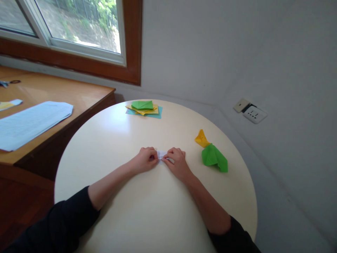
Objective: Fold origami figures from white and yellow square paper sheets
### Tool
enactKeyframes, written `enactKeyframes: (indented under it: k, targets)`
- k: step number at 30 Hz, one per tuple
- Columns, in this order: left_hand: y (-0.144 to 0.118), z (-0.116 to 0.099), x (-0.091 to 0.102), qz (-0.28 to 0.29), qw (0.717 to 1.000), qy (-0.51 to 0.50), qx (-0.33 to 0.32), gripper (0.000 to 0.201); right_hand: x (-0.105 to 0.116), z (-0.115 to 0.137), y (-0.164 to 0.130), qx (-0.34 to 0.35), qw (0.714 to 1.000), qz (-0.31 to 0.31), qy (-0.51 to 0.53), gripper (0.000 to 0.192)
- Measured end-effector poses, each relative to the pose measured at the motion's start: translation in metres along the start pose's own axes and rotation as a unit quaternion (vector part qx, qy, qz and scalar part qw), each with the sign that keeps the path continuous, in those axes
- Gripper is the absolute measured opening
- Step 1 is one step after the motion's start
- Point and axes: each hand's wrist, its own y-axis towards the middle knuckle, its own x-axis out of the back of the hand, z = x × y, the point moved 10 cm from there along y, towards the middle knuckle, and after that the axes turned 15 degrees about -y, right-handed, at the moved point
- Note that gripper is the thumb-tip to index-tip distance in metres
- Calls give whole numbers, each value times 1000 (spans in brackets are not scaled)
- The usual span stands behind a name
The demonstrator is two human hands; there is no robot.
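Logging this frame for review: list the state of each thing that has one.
small white paper piece: folded, pinched between both hands on the round cream table
left hand: closed on paper
right hand: closed on paper
green folded paper shape: finished, lying apart
yellow folded paper shape: lying beside it
coloured paper stack: stacked, untouched

I'm resting both forearms mid-frame, left hand [145, 159] and right hand [177, 162] curling inward, fingertips nearly meeting.
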Motion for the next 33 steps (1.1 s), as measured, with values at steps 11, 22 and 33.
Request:
enactKeyframes:
  k: [11,22,33]
  targets:
    - [-1,7,5,-29,998,34,38,15,-3,-9,2,-49,999,4,0,5]
    - [0,13,7,-45,997,32,56,13,-3,-12,2,-67,998,-4,-3,9]
    - [0,16,7,-53,996,31,62,10,-7,-15,2,-77,997,7,1,8]
